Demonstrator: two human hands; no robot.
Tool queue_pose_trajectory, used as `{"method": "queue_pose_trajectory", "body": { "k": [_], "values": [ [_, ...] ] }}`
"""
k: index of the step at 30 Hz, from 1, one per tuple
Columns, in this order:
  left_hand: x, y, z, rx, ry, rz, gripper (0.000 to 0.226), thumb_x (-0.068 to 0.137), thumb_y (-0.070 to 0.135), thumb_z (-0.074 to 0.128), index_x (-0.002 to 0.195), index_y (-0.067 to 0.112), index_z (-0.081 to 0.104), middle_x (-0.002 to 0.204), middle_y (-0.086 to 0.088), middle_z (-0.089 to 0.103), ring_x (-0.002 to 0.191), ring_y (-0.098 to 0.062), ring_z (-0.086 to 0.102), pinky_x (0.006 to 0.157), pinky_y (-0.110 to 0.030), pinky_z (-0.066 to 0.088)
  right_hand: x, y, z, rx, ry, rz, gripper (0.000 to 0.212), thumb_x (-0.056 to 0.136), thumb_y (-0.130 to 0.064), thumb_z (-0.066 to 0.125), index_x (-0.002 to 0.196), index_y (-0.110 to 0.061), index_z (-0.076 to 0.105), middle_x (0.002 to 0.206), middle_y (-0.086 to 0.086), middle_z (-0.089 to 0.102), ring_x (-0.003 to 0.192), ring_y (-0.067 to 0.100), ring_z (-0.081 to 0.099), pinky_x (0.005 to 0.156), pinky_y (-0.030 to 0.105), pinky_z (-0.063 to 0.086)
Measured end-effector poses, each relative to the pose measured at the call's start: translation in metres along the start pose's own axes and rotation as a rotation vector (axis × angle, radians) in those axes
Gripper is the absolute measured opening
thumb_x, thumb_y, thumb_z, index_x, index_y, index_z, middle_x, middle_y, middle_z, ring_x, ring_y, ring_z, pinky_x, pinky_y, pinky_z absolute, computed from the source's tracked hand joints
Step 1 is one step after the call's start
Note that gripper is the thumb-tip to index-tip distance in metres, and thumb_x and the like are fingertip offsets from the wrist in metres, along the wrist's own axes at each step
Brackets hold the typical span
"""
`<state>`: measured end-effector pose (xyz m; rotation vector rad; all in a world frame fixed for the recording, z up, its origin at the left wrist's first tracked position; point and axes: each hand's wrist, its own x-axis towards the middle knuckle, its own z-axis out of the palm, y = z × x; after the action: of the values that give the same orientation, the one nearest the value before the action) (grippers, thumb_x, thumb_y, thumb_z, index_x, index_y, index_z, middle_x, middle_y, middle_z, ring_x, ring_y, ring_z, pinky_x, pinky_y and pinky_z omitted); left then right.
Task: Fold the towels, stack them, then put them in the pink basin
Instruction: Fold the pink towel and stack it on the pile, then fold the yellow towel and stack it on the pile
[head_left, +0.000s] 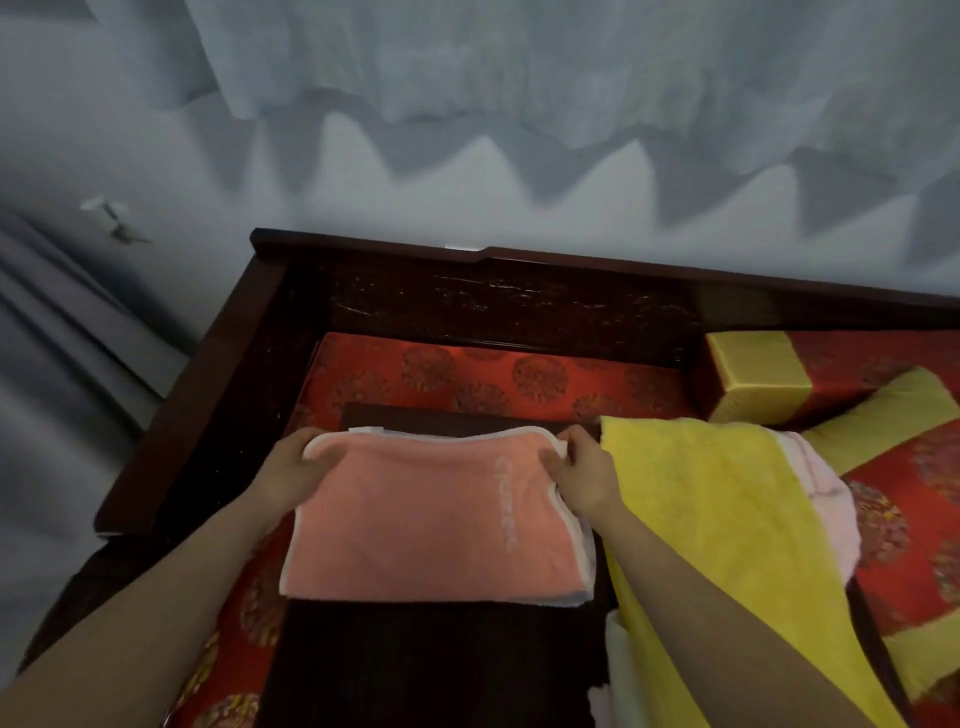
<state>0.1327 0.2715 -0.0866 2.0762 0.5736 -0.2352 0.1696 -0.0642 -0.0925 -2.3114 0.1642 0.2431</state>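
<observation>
Starting at the far left, a grey curtain (62, 312) hangs beside a dark wooden frame (218, 374). Inside the frame lies a red mat (467, 374) with round gold patterns. A dark counter (415, 665) sits on the mat.

The left hand (296, 467) grips the far left corner of the pink towel (421, 519), with its fingers curled round the edge. The forearm crosses the mat from the lower left.

The pink towel lies folded on the far half of the counter, with a pale line of lettering near its right edge. White layers (584, 561) show beneath it along the far edge and the right edge; whether they are separate towels cannot be told.

The right hand (582, 467) pinches the far right corner of the pink towel between thumb and fingers. The forearm enters from the lower right and passes over the yellow towel (701, 509).

The yellow towel lies unfolded just right of the pink towel, draped over the right edge of the counter. A pale towel (826, 483) lies partly under it and shows along its right side. A white cloth (618, 670) shows at the lower edge, left of the yellow towel.

Farther right, a red and yellow bolster (753, 379) rests against the frame, with a pillow (883, 415) in the same colours beside it.
</observation>
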Motion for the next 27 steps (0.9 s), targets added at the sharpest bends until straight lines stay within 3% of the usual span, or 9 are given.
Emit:
{"method": "queue_pose_trajectory", "body": {
  "k": [5, 10, 13, 16, 18, 20, 22, 24, 27],
  "values": [
    [0.012, 0.002, 0.020, 0.222, 0.116, 0.115, 0.027, 0.086, 0.029, 0.062, 0.106, 0.011, 0.061, 0.099, -0.011, 0.067, 0.090, -0.030, 0.061, 0.072, -0.032, 0.042, 0.006, 0.012, 0.012, -0.105, 0.051, 0.007, 0.021, 0.091, -0.026, 0.058, 0.103, -0.011, 0.050, 0.071, 0.003, 0.057, 0.071, 0.029, 0.059, 0.058, 0.033, 0.039],
    [-0.002, 0.017, 0.014, 0.665, 0.178, 0.291, 0.044, 0.076, 0.029, 0.068, 0.116, 0.015, 0.056, 0.115, -0.009, 0.054, 0.111, -0.032, 0.045, 0.082, -0.050, 0.043, 0.002, 0.015, -0.012, -0.098, 0.127, 0.015, 0.027, 0.082, -0.016, 0.063, 0.105, -0.015, 0.051, 0.088, 0.004, 0.058, 0.079, 0.024, 0.056, 0.061, 0.031, 0.039],
    [-0.022, 0.037, 0.018, 0.719, 0.262, 0.367, 0.044, 0.072, 0.021, 0.073, 0.113, 0.017, 0.059, 0.121, -0.006, 0.052, 0.115, -0.030, 0.040, 0.088, -0.055, 0.039, -0.016, 0.026, -0.055, -0.064, 0.143, 0.021, 0.023, 0.080, -0.010, 0.063, 0.101, -0.014, 0.055, 0.089, 0.005, 0.059, 0.076, 0.022, 0.056, 0.063, 0.030, 0.039],
    [-0.041, 0.058, 0.038, 0.533, 0.349, 0.401, 0.035, 0.073, 0.021, 0.068, 0.106, 0.011, 0.064, 0.115, -0.012, 0.058, 0.109, -0.035, 0.047, 0.085, -0.051, 0.041, -0.048, 0.051, -0.105, -0.063, 0.140, 0.024, 0.019, 0.078, -0.003, 0.063, 0.095, -0.013, 0.060, 0.085, 0.005, 0.063, 0.075, 0.019, 0.059, 0.067, 0.031, 0.044],
    [-0.062, 0.075, 0.075, 0.368, 0.246, 0.413, 0.030, 0.077, 0.018, 0.064, 0.105, 0.006, 0.064, 0.107, -0.013, 0.063, 0.100, -0.033, 0.055, 0.086, -0.041, 0.041, -0.072, 0.079, -0.141, -0.069, 0.159, 0.081, 0.017, 0.078, -0.002, 0.061, 0.091, -0.012, 0.061, 0.084, 0.003, 0.065, 0.075, 0.017, 0.059, 0.071, 0.032, 0.046],
    [-0.087, 0.086, 0.123, 0.240, -0.114, 0.295, 0.022, 0.082, 0.012, 0.067, 0.104, 0.013, 0.065, 0.100, -0.004, 0.067, 0.091, -0.019, 0.060, 0.084, -0.028, 0.042, -0.088, 0.109, -0.172, -0.070, 0.174, 0.163, 0.014, 0.079, -0.002, 0.061, 0.088, -0.013, 0.061, 0.082, -0.001, 0.063, 0.072, 0.013, 0.057, 0.067, 0.028, 0.044],
    [-0.108, 0.087, 0.184, 0.171, -0.402, 0.338, 0.015, 0.081, 0.029, 0.071, 0.095, 0.030, 0.064, 0.080, 0.014, 0.068, 0.078, 0.004, 0.059, 0.077, -0.014, 0.041, -0.096, 0.136, -0.196, -0.081, 0.179, 0.228, 0.014, 0.080, -0.003, 0.061, 0.089, -0.014, 0.060, 0.083, 0.000, 0.062, 0.071, 0.015, 0.056, 0.062, 0.025, 0.039],
    [-0.136, 0.091, 0.241, 0.302, -0.459, 0.465, 0.013, 0.085, 0.038, 0.064, 0.095, 0.034, 0.056, 0.085, 0.020, 0.061, 0.087, 0.003, 0.057, 0.076, -0.016, 0.039, -0.101, 0.165, -0.214, -0.108, 0.172, 0.272, 0.015, 0.080, -0.004, 0.061, 0.089, -0.015, 0.058, 0.087, 0.003, 0.062, 0.075, 0.019, 0.056, 0.061, 0.026, 0.037],
    [-0.174, 0.106, 0.300, 0.247, -0.352, 0.284, 0.036, 0.089, 0.025, 0.057, 0.123, 0.017, 0.049, 0.117, 0.004, 0.049, 0.114, -0.016, 0.050, 0.085, -0.023, 0.037, -0.096, 0.202, -0.230, -0.100, 0.131, 0.322, 0.016, 0.081, -0.006, 0.061, 0.093, -0.015, 0.057, 0.092, 0.006, 0.061, 0.083, 0.021, 0.056, 0.068, 0.026, 0.036]
  ]
}}
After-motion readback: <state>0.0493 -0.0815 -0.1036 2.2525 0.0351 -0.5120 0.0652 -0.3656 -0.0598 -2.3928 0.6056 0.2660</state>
